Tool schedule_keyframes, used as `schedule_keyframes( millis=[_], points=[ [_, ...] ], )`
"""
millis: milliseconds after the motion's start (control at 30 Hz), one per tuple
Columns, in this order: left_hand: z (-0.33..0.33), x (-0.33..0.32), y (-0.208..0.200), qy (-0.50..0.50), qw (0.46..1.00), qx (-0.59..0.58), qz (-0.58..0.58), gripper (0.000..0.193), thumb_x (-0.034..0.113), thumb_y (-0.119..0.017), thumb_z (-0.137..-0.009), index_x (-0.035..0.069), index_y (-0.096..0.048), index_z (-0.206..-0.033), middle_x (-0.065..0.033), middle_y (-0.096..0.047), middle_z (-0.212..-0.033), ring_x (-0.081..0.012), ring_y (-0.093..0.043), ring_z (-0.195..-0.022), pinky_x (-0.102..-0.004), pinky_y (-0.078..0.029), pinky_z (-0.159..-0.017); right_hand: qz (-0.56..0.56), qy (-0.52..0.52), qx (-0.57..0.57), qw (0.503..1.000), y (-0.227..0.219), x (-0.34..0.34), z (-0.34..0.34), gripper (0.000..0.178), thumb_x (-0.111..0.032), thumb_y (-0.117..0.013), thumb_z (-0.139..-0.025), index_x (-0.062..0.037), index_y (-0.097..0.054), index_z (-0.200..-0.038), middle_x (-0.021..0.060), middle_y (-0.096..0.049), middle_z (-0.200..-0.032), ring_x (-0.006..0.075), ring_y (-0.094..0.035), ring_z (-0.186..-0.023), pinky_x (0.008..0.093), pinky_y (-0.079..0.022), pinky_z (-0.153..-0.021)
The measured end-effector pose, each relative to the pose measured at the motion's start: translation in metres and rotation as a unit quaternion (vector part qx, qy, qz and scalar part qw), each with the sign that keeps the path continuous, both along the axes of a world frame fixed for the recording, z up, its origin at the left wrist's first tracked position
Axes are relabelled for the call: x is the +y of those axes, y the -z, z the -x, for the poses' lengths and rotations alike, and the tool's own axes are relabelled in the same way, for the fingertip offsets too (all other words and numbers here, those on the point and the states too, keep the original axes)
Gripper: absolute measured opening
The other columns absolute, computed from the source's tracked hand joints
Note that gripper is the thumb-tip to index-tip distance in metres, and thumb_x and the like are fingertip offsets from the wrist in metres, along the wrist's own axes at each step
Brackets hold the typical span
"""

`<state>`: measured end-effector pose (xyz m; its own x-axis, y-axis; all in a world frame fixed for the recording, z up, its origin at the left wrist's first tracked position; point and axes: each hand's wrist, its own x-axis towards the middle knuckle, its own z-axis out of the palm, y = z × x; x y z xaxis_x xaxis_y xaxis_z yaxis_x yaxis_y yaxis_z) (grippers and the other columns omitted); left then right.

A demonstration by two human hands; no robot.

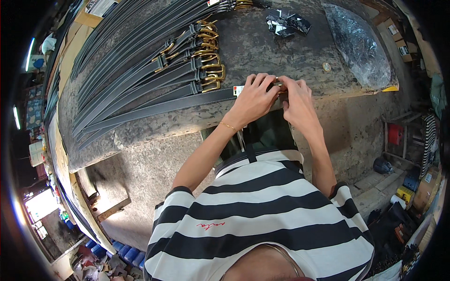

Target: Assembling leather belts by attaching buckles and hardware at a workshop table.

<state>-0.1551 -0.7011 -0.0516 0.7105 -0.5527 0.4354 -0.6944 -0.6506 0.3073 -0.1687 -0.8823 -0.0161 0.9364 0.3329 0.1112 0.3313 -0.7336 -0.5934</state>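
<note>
A dark leather belt (pixel 187 101) with pale edge stitching lies along the near edge of the table, its end running under my hands. My left hand (pixel 255 96) is over this end, fingers bent and pinching, next to a small white-and-red tag (pixel 238 91) on the strap. Against it, my right hand (pixel 298 104) closes its thumb and fingers on the same end. A glint of gold metal shows between the fingertips; most of that end is hidden by my hands. Just beyond lie several similar belts (pixel 154 82) with gold buckles (pixel 212 74), side by side.
The belts rest on a worn, mottled table (pixel 262 56). Black-and-white labels (pixel 287 23) are heaped at the back, and a clear plastic bag (pixel 358 44) lies at the right. A small round gold object (pixel 326 67) sits nearby. A wooden stool (pixel 398 136) stands on the floor at right.
</note>
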Motion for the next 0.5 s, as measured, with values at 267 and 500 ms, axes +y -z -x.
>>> schedule_keyframes(
  millis=[267,500],
  points=[
    [-0.009,0.0,-0.01,0.012,0.997,0.055,0.044,0.014,0.009,-0.062,-0.088,0.003,-0.059,-0.1,-0.0146,-0.052,-0.121,-0.0348,-0.047,-0.119,-0.0483,-0.037,-0.101,-0.295,0.226,0.231,0.899,0.005,-0.012,0.026,0.038,-0.009,-0.074,-0.087,0.003,-0.06,-0.12,0.0063,-0.067,-0.085,0.0136,-0.062,-0.072,0.0262,-0.049,-0.065],
    [-0.013,0.005,-0.003,0.024,0.988,0.071,0.136,0.013,0.009,-0.06,-0.09,0.003,-0.059,-0.102,-0.0141,-0.052,-0.119,-0.036,-0.048,-0.116,-0.0479,-0.039,-0.1,-0.626,0.195,0.317,0.685,0.038,0.025,0.015,0.018,-0.009,-0.068,-0.095,0.0038,-0.067,-0.107,0.0082,-0.068,-0.087,0.0112,-0.061,-0.063,0.0229,-0.044,-0.051]
  ],
)
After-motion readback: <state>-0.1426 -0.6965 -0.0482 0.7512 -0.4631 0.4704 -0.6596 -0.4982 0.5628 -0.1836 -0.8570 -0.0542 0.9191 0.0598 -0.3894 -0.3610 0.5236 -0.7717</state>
